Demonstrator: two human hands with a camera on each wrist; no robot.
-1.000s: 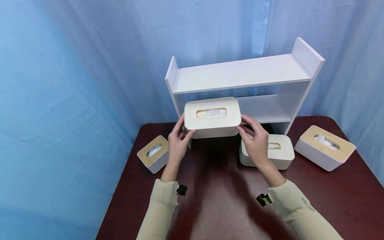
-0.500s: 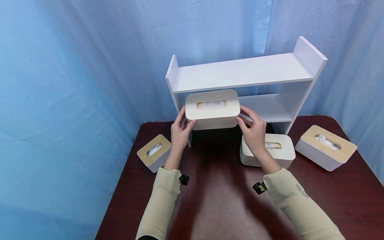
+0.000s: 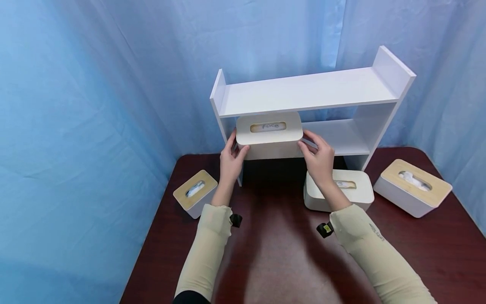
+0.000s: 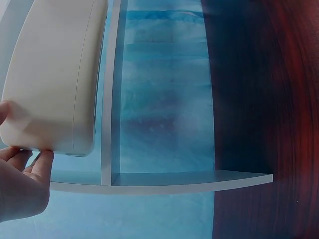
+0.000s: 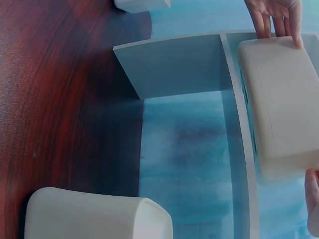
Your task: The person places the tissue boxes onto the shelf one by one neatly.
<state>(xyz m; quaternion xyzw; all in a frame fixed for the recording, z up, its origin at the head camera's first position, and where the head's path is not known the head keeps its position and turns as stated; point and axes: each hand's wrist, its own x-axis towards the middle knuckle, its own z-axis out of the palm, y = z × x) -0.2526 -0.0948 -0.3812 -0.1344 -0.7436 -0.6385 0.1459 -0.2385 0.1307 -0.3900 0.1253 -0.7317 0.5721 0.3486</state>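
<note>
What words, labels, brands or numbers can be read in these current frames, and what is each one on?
"Face": on the pale pack in the top slot of the held white box.
Unreadable, partly hidden: marking in the slot of the lower white box.
Unreadable, too small: dark print on the right sleeve.
No other text can be read.

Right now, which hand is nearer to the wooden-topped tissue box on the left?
The left hand. It is above and right of the wooden-topped tissue box, gripping the left end of the held cream box; the right hand grips the opposite end, farther off.
</note>
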